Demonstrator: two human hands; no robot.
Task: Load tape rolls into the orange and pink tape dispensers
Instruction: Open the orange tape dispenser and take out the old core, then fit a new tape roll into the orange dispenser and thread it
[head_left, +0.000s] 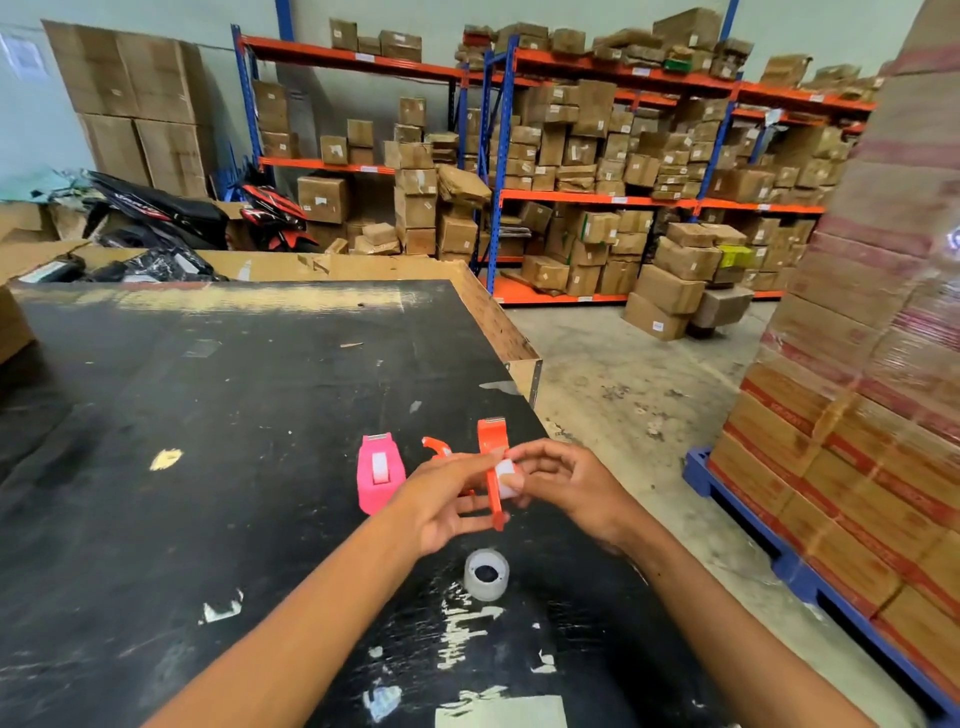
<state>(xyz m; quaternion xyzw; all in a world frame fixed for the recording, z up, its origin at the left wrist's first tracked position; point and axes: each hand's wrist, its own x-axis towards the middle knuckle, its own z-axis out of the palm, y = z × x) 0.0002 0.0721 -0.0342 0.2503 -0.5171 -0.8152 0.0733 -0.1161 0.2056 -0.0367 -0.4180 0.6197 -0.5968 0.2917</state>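
The black table (208, 415) lies bare to the left and far side. Near the front edge, 1 pink dispenser (379, 474), 1 orange piece (436, 447) and 1 loose tape roll (486, 573) crowd the space around both hands.

Black, scuffed tabletop (208, 389) flecked with torn tape scraps. Resting directly on it: pink tape dispenser (379, 475) holding a roll, upright; loose clear tape roll (486, 574) nearer the front edge, well apart.
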